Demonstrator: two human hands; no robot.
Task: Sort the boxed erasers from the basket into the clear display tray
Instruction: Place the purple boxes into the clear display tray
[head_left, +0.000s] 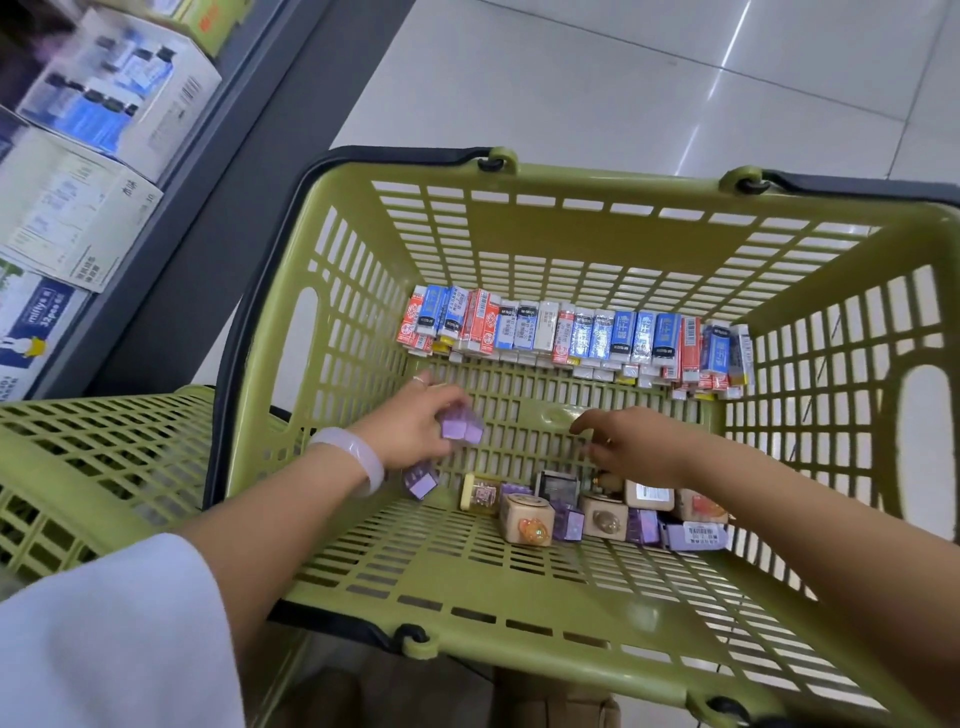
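Observation:
Both my hands are inside a green slatted basket (519, 587). My left hand (415, 423) grips small purple boxes (461, 430) above the basket floor. Another purple box (422, 482) lies just below that hand. My right hand (631, 441) hovers with curled fingers over a cluster of small boxes (587, 512), purple, clear and tan, at the near side; I cannot tell whether it holds anything. A long row of boxed erasers (571, 332) in blue, red and white sleeves is stacked along the far wall. No clear display tray is in view.
A second green basket (93, 457) stands to the left. Shelving with large cardboard cartons (104, 104) rises at the upper left. Pale tiled floor (623, 78) lies beyond the basket. Dark basket handles (363, 156) rest on the rim.

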